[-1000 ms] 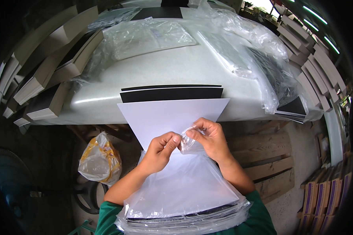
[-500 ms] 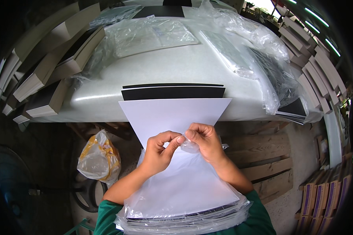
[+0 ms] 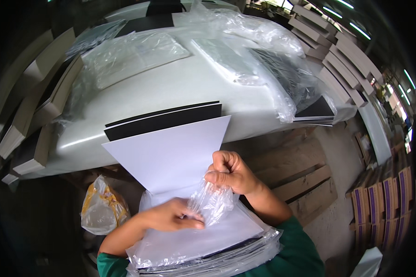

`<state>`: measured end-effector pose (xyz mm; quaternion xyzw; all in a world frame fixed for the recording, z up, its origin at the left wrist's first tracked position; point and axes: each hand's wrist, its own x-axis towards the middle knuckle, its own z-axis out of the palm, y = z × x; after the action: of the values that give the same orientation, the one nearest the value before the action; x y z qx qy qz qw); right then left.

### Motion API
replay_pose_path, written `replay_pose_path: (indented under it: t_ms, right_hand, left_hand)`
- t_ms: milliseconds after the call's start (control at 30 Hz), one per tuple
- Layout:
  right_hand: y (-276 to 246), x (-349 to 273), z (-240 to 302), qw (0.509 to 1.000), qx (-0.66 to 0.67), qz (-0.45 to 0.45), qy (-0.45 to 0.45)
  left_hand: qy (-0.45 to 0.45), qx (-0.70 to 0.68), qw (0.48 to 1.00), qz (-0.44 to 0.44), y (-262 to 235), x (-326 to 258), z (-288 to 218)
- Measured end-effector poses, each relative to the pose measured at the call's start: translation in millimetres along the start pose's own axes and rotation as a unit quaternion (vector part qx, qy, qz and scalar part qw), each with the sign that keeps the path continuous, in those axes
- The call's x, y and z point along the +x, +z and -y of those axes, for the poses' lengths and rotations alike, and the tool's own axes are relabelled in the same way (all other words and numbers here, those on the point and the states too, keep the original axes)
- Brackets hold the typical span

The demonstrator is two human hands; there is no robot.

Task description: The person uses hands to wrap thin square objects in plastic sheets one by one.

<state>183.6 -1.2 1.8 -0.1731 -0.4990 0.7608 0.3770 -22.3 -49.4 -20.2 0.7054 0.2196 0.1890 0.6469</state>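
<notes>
My right hand [image 3: 235, 173] is closed, pinching the gathered edge of a clear plastic bag [image 3: 212, 205] between thumb and fingers. Lower and to its left, my left hand [image 3: 173, 215] touches the hanging plastic, its fingers stretched out, apart and slightly blurred. Beneath both hands, a stack of sheets in clear plastic [image 3: 203, 258] lies against my body, a white sheet on top. Past the hands a large white sheet [image 3: 171, 150] leans up against the table edge, with black sheets [image 3: 166, 122] showing behind its far edge.
The pale covered table [image 3: 152, 90] bears flat plastic bags [image 3: 138, 55] and black sheets partly in plastic [image 3: 314, 113]. Thick stacks of boards [image 3: 30, 138] stand at its left. A yellow-and-white plastic sack [image 3: 104, 207], a wooden pallet [image 3: 305, 180] and stacked cartons [image 3: 381, 198] are below.
My hands, together before, have parted. The right hand has pulled the plastic up into a loose bunch; the left hand has dropped lower and left. The view has turned, tilting the table and sheets.
</notes>
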Motion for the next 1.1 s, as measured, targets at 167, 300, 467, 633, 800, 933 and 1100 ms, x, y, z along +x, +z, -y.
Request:
replay_pose_path:
  t_ms: [167, 300, 467, 633, 800, 933, 1100]
  right_hand:
    - [-34.3, -21.1, -6.9, 0.957, -0.239, 0.135, 0.088]
    - [-44.0, -24.3, 12.1, 0.973, 0.208, -0.101, 0.003]
    - [-59.8, -35.8, -9.8, 0.949, -0.302, 0.085, 0.025]
    - [-49.3, -27.5, -2.2, 0.975, 0.176, -0.132, -0.024]
    - [-77.9, -40.4, -21.4, 0.986, -0.036, 0.117, 0.109]
    - [-55.5, -49.5, -24.9, 0.978, 0.209, 0.005, -0.013]
    - [-62.3, -30.4, -23.3, 0.949, -0.139, -0.242, -0.15]
  left_hand:
    - [0.118, -0.413, 0.863, -0.266, -31.0, -14.2, -4.2]
    - [-0.098, 0.034, 0.992, 0.067, -28.4, -26.3, 9.1]
    - [0.213, -0.458, 0.786, -0.357, -63.4, -50.6, 12.4]
    - [-0.141, -0.031, 0.989, -0.026, -30.4, -48.6, 38.5]
    - [0.196, -0.465, 0.77, -0.392, -50.9, -52.3, 29.6]
    - [-0.065, -0.264, 0.908, -0.318, -18.7, -61.9, 59.8]
    - [0.281, -0.276, 0.919, 0.009, -40.9, -64.1, 20.5]
